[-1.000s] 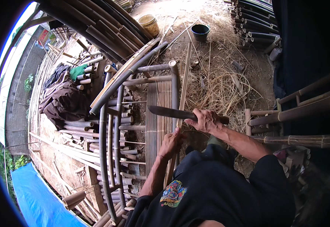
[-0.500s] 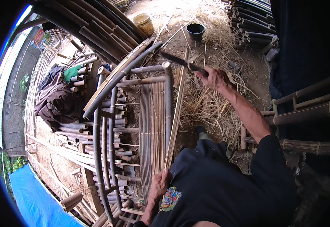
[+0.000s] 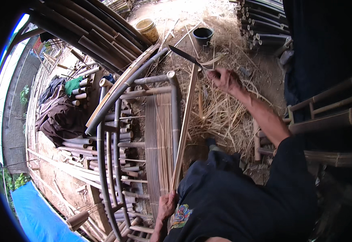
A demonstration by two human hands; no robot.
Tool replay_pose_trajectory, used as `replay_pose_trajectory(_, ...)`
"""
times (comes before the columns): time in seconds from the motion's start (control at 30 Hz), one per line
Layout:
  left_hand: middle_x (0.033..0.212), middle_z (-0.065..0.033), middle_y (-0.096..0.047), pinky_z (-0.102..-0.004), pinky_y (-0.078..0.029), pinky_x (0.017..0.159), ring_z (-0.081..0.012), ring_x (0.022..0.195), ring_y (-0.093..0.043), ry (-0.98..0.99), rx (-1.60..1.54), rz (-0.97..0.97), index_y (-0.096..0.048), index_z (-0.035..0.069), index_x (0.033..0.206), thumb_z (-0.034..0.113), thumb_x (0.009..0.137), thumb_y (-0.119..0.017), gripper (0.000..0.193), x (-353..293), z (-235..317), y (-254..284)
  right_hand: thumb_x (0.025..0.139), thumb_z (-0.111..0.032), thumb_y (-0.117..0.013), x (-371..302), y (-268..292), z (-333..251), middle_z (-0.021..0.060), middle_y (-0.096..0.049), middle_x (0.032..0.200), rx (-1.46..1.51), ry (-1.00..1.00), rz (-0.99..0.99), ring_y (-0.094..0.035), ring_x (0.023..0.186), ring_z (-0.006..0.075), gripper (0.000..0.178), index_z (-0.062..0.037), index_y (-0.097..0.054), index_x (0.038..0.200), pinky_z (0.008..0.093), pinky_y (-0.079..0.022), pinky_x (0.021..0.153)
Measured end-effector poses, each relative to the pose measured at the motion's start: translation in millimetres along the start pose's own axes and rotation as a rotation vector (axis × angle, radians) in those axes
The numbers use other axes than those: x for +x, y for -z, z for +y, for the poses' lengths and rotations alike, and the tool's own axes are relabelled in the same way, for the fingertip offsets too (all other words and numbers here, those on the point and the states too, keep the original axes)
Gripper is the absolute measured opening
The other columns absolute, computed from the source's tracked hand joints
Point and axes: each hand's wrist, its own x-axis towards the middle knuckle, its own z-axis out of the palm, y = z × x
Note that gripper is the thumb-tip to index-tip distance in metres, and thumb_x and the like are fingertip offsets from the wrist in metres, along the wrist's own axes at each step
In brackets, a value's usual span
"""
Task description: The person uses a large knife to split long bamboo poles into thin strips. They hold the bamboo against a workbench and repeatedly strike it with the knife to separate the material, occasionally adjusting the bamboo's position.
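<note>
A long, pale bamboo strip [image 3: 187, 123] runs away from my body, beside a bamboo bench [image 3: 159, 133] with a slatted seat. My left hand [image 3: 167, 205] is closed around the strip's near end, low by my shirt. Out ahead on the right, my right hand [image 3: 226, 82] grips a long dark-bladed knife [image 3: 184, 55], its tip pointing up and left. The blade's base lies at the strip's far end. A thin, light shaving [image 3: 212, 61] curls off just there. My fingers hide most of the knife's handle.
Bamboo shavings [image 3: 220, 117] litter the ground to the right. A black bucket [image 3: 203, 36] and a yellowish bucket [image 3: 147, 30] stand farther off. Bamboo poles [image 3: 131, 86] lean across the bench's far left corner. Another bamboo frame [image 3: 325, 121] is at right; dark cloth [image 3: 60, 117] covers poles at left.
My right hand has moved slightly left and nearer, and the knife now meets the strip's far end at a steeper tilt. My left hand keeps its hold. The whole view has shifted slightly.
</note>
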Motion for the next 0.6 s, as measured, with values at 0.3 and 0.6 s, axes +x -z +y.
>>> replay_pose_trajectory(0.3, 0.057, 0.0051, -0.044, -0.0227, -0.027, 0.046, -0.0044, 0.052, -0.037, 0.100, -0.131, -0.068, -0.048, 0.006, 0.063, 0.042, 0.100, -0.046, 0.052, -6.6, -5.6, 13.1, 0.089, -0.074, -0.029, 8.0, 40.9, 9.2, -0.0036, -0.043, 0.054, 0.360, -0.771, -0.110, -0.035, 0.041, 0.0088, 0.069, -0.0115, -0.051, 0.072, 0.0317, -0.028, 0.033)
replay_pose_trajectory(0.6, 0.053, 0.0042, -0.034, -0.0239, -0.024, 0.038, -0.0070, 0.041, -0.031, 0.134, -0.544, -0.258, -0.041, 0.013, 0.063, 0.048, 0.100, -0.041, 0.051, 83.3, 80.3, -6.6, 0.089, -0.061, -0.050, -108.7, -2.3, -149.9, 0.0089, -0.057, 0.058, 0.232, 0.381, 0.078, -0.060, 0.048, 0.0200, 0.058, -0.0055, -0.054, 0.075, 0.0342, -0.050, 0.039)
